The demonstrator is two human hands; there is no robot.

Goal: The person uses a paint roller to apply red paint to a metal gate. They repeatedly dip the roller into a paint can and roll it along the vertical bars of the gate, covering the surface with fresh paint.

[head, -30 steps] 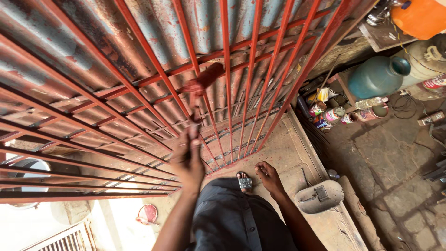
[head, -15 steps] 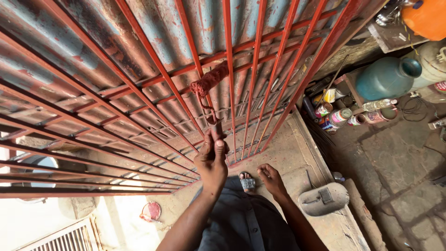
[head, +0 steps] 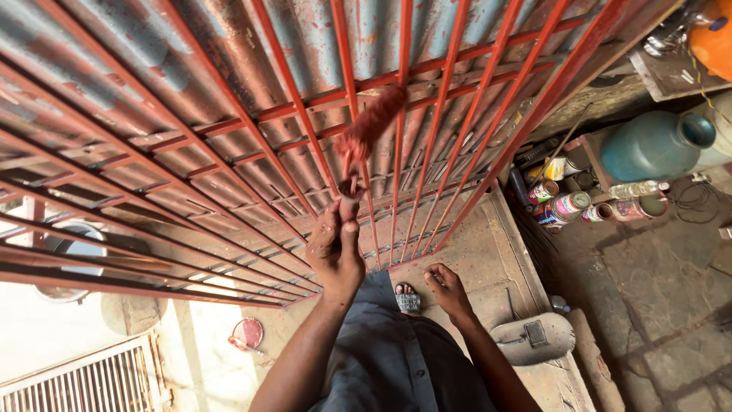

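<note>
My left hand (head: 335, 248) is raised in front of me, shut on the thin handle of a red paint roller (head: 372, 126). The roller head is blurred and lies against the red-painted metal grille (head: 229, 160), between two upright bars. Corrugated metal sheeting with worn blue and rust patches shows behind the bars. My right hand (head: 448, 290) hangs low near the bottom of the grille, fingers loosely curled, holding nothing, just right of my sandalled foot (head: 408, 299). My dark trousers fill the lower middle.
Several paint tins (head: 566, 204) and a teal jug (head: 652, 145) stand on the right, an orange container (head: 715, 42) above them. A grey mask-like shield (head: 534, 337) lies on the concrete step. A red lid (head: 245, 333) and a white grate (head: 76, 381) lie lower left.
My left hand has moved to the right and risen, carrying the roller rightwards along the bars. The right hand has stayed by my foot.
</note>
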